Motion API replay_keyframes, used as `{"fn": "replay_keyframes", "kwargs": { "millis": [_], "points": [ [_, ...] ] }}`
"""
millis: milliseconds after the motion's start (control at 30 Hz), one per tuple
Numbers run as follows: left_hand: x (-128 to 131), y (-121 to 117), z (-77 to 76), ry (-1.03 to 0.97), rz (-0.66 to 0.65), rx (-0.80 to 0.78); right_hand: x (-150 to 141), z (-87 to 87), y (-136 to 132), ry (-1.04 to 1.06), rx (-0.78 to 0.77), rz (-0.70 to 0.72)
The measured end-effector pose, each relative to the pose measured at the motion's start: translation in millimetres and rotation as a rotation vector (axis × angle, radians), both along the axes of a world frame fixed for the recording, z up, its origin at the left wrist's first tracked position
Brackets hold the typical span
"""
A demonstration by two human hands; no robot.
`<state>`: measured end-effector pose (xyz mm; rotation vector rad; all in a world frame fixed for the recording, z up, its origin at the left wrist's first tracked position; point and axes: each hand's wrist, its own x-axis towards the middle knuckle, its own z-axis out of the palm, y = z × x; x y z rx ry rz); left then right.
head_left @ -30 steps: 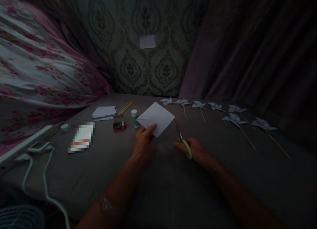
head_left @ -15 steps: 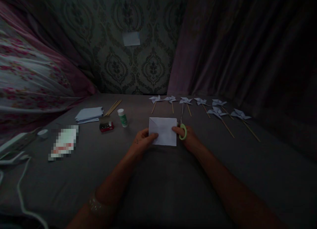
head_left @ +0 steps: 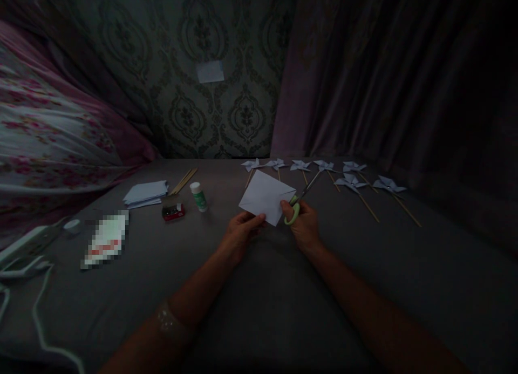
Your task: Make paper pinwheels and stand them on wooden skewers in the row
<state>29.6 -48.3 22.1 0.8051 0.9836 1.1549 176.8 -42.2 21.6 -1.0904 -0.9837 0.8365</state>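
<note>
A square white sheet of paper [head_left: 265,197], with slits or creases running in from its corners, is held up over the table in a diamond position. My left hand [head_left: 242,232] pinches its lower edge between thumb and fingers. Green-handled scissors [head_left: 292,213] sit in my right hand [head_left: 304,223], their blades pointing up and away to the right. The thumb of that hand is at the paper's right corner; whether it grips the paper too I cannot tell. Beyond the paper lie several paper pinwheels [head_left: 350,183] on wooden sticks.
On the left are a stack of white paper [head_left: 145,194], wooden sticks [head_left: 184,181], a glue stick [head_left: 198,197] and a small red box [head_left: 173,211]. Nearer the left edge lie a blurred-out packet [head_left: 106,239], a white cap [head_left: 72,226] and a power strip [head_left: 30,244] with a cable.
The paper has turned from square-on to a diamond. My left hand has shifted to its lower edge. The scissors have tilted, their blades swinging to the right.
</note>
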Motion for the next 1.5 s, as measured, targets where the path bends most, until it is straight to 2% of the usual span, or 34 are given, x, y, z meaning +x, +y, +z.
{"fn": "replay_keyframes", "kwargs": {
  "millis": [233, 333, 400, 500, 600, 733, 867, 1067, 1267, 1500],
  "points": [
    [12.7, 10.6, 6.3, 0.081, 0.014, 0.12, 3.2, 3.7, 0.8, 0.004, 0.015, -0.05],
    [13.8, 20.0, 8.6, 0.067, 0.07, 0.16, 5.7, 4.8, 2.6, -0.004, -0.018, -0.075],
    [10.2, 26.2, 8.7, 0.043, 0.137, 0.188, 7.1, 5.6, 2.7, -0.054, -0.094, -0.042],
    [-0.7, 31.8, 6.9, -0.009, 0.202, 0.192, 7.1, 5.4, 1.1, -0.232, -0.244, 0.136],
    [-12.8, 30.5, 7.0, -0.047, 0.231, 0.187, 4.2, 3.0, -2.6, -0.442, -0.327, 0.337],
    [-21.1, 24.0, 13.8, -0.091, 0.27, 0.191, -1.6, -0.4, -10.4, -0.661, -0.317, 0.526],
    [-20.0, 19.2, 19.9, -0.094, 0.276, 0.211, -8.1, -1.7, -18.8, -0.658, -0.249, 0.653],
    [-15.4, 14.2, 19.3, -0.081, 0.261, 0.227, -15.8, -2.5, -24.5, -0.564, -0.246, 0.684],
    [-12.3, 10.8, 18.4, -0.08, 0.231, 0.231, -17.2, 0.7, -25.0, -0.494, -0.284, 0.644],
    [-12.1, 10.8, 18.2, -0.089, 0.228, 0.224, -16.9, 3.6, -25.5, -0.503, -0.275, 0.632]
  ]
}}
